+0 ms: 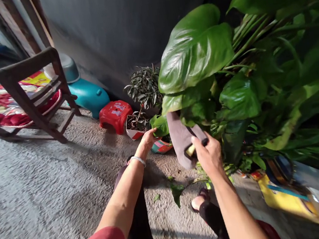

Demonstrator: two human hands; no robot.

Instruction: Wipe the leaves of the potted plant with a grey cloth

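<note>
My left hand [148,140] reaches forward to a small green leaf [160,125] low beside the large-leaved plant [194,51]; its fingertips are pinched at the leaf's edge. In my right hand [210,154] is a grey scoop-like object [178,140] with a dark-rimmed opening, through which something yellowish shows. I cannot make out its exact kind. Its upper end is hidden under the broad leaves. Below it, a cut-looking leafy stem [178,192] lies on the concrete floor.
A wooden chair [36,99] with a floral cushion stands left. Along the dark wall are a teal plastic seat [91,97], a red stool [116,115], a white-and-red planter [136,132] and a colourful pot [161,147]. A yellow bag [280,197] lies at lower right.
</note>
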